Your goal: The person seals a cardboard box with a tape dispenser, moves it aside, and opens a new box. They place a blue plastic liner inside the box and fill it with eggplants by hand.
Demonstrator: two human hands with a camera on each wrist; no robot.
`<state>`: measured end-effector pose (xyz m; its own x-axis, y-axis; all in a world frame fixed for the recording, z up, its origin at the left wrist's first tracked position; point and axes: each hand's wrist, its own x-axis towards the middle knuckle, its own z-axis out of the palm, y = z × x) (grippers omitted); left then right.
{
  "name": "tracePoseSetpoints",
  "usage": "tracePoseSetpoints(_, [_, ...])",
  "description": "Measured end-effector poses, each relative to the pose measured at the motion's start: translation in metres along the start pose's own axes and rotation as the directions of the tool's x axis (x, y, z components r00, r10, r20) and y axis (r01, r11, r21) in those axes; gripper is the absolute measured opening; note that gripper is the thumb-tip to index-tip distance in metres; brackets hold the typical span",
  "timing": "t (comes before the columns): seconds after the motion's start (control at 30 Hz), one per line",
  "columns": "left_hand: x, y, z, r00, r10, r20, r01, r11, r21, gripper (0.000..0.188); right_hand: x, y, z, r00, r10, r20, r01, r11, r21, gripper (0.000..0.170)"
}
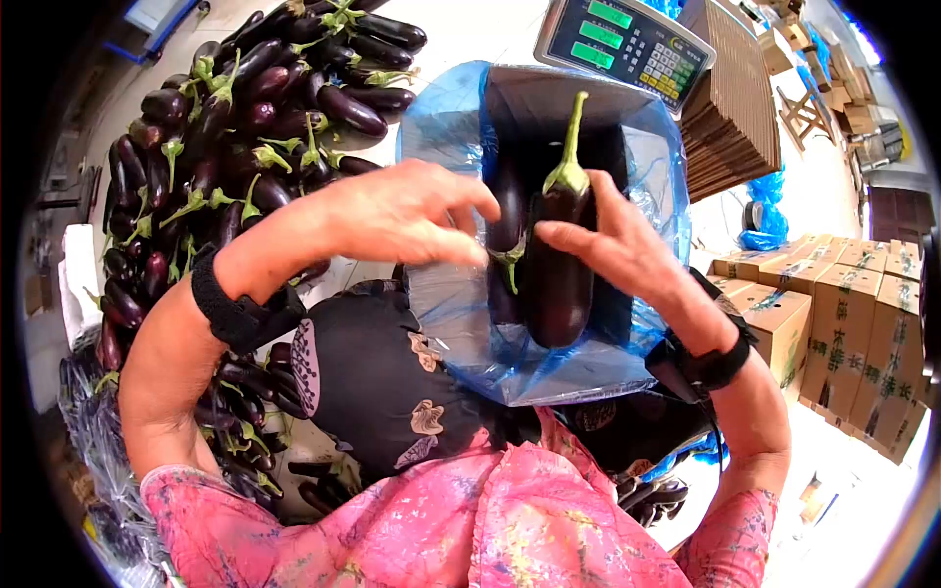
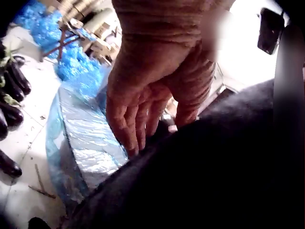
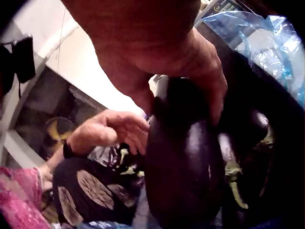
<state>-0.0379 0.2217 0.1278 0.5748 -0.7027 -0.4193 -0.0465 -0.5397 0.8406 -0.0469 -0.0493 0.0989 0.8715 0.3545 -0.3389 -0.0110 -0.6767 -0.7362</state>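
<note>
A large dark eggplant, stem up, is gripped near its top by the right hand, over a box lined with blue plastic. In the right wrist view the right hand has thumb and fingers on either side of the eggplant. The left hand hovers over the box's left side, fingers loosely bent and holding nothing. Other eggplants lie inside the box. In the left wrist view the left hand points down beside the plastic-lined box wall.
A big heap of eggplants covers the floor to the left. A scale display stands behind the box, beside stacked flat cardboard. Printed cartons stand at the right. The person's knee is close to the box's left.
</note>
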Motion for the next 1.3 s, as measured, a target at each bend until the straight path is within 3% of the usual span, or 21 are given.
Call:
tracePoseSetpoints(0.07, [-0.005, -0.022, -0.001, 0.993, -0.063, -0.099, 0.041, 0.977, -0.208, 0.05, 0.0, 0.012, 0.013, 0.999, 0.037, 0.029, -0.032, 0.986, -0.163, 0.069])
tracePoseSetpoints(0.17, [-0.022, -0.055, -0.001, 0.961, -0.076, -0.267, 0.033, 0.986, -0.164, 0.047, 0.008, 0.039, 0.039, 0.998, 0.039, 0.052, -0.014, 0.91, -0.414, 0.066])
tracePoseSetpoints(0.23, [-0.035, -0.077, 0.007, 0.953, -0.12, -0.279, 0.066, 0.978, -0.198, 0.048, 0.011, 0.025, 0.039, 0.979, 0.162, 0.125, -0.051, 0.784, -0.618, 0.067])
tracePoseSetpoints(0.33, [-0.057, -0.106, 0.024, 0.921, -0.189, -0.341, 0.111, 0.966, -0.234, 0.048, 0.015, 0.038, 0.045, 0.988, 0.043, 0.149, 0.067, 0.75, -0.658, 0.085])
tracePoseSetpoints(0.43, [-0.081, -0.14, 0.053, 0.875, -0.312, -0.371, 0.127, 0.886, -0.446, 0.05, 0.003, 0.032, 0.048, 0.967, 0.149, 0.206, 0.018, 0.769, -0.64, 0.098])
tracePoseSetpoints(0.47, [-0.087, -0.154, 0.067, 0.846, -0.379, -0.376, 0.144, 0.84, -0.523, 0.049, 0.001, 0.039, 0.05, 0.972, 0.114, 0.208, 0.038, 0.791, -0.61, 0.108])
tracePoseSetpoints(0.57, [-0.092, -0.198, 0.114, 0.754, -0.517, -0.404, 0.173, 0.751, -0.637, 0.04, -0.001, 0.038, 0.05, 0.967, 0.176, 0.185, -0.034, 0.806, -0.591, 0.106])
tracePoseSetpoints(0.6, [-0.096, -0.218, 0.135, 0.756, -0.532, -0.382, 0.114, 0.681, -0.723, 0.037, -0.004, 0.045, 0.051, 0.985, 0.038, 0.167, 0.058, 0.844, -0.533, 0.104])
tracePoseSetpoints(0.63, [-0.101, -0.227, 0.153, 0.745, -0.523, -0.414, 0.197, 0.765, -0.613, 0.037, -0.007, 0.056, 0.053, 0.983, -0.107, 0.151, 0.166, 0.87, -0.464, 0.103])
tracePoseSetpoints(0.67, [-0.106, -0.247, 0.176, 0.744, -0.516, -0.424, 0.2, 0.778, -0.596, 0.036, -0.008, 0.045, 0.05, 0.987, -0.027, 0.16, 0.103, 0.869, -0.484, 0.099])
tracePoseSetpoints(0.7, [-0.113, -0.232, 0.18, 0.703, -0.592, -0.393, 0.292, 0.745, -0.6, 0.034, -0.007, 0.051, 0.051, 0.983, -0.062, 0.172, 0.146, 0.834, -0.532, 0.099])
tracePoseSetpoints(0.73, [-0.122, -0.244, 0.2, 0.695, -0.556, -0.457, 0.231, 0.774, -0.59, 0.032, -0.007, 0.053, 0.051, 0.979, -0.082, 0.188, 0.174, 0.817, -0.549, 0.098])
tracePoseSetpoints(0.77, [-0.131, -0.257, 0.219, 0.682, -0.516, -0.518, 0.172, 0.802, -0.573, 0.03, -0.006, 0.045, 0.052, 0.98, -0.003, 0.2, 0.116, 0.823, -0.556, 0.098])
tracePoseSetpoints(0.83, [-0.156, -0.241, 0.222, 0.639, -0.567, -0.52, 0.199, 0.775, -0.6, 0.029, -0.004, 0.055, 0.054, 0.979, -0.051, 0.197, 0.14, 0.871, -0.471, 0.096])
tracePoseSetpoints(0.9, [-0.181, -0.238, 0.219, 0.531, -0.638, -0.557, 0.343, 0.763, -0.548, 0.034, -0.001, 0.056, 0.049, 0.97, 0.078, 0.228, 0.03, 0.9, -0.435, 0.096])
tracePoseSetpoints(0.97, [-0.21, -0.262, 0.223, 0.414, -0.636, -0.651, 0.238, 0.766, -0.597, 0.026, 0.0, 0.048, 0.048, 0.964, 0.118, 0.239, -0.004, 0.903, -0.429, 0.097])
tracePoseSetpoints(1.0, [-0.224, -0.269, 0.221, 0.274, -0.624, -0.732, 0.262, 0.781, -0.567, 0.025, -0.001, 0.041, 0.047, 0.957, 0.176, 0.231, -0.058, 0.896, -0.441, 0.098])
tracePoseSetpoints(1.1, [-0.262, -0.28, 0.199, -0.169, -0.495, -0.852, 0.284, 0.804, -0.523, 0.021, -0.001, 0.064, 0.045, 0.982, 0.04, 0.185, 0.072, 0.824, -0.563, 0.102])
tracePoseSetpoints(1.13, [-0.277, -0.29, 0.192, -0.232, -0.441, -0.867, 0.31, 0.811, -0.496, 0.023, -0.001, 0.059, 0.044, 0.972, 0.118, 0.204, 0.006, 0.854, -0.52, 0.104])
tracePoseSetpoints(1.23, [-0.308, -0.301, 0.157, -0.41, -0.296, -0.863, 0.492, 0.725, -0.482, 0.032, -0.001, 0.052, 0.046, 0.976, 0.095, 0.195, 0.025, 0.843, -0.537, 0.105])
tracePoseSetpoints(1.3, [-0.336, -0.336, 0.141, -0.411, -0.149, -0.9, 0.629, 0.668, -0.397, 0.038, -0.002, 0.053, 0.046, 0.977, 0.075, 0.199, 0.041, 0.853, -0.521, 0.105])
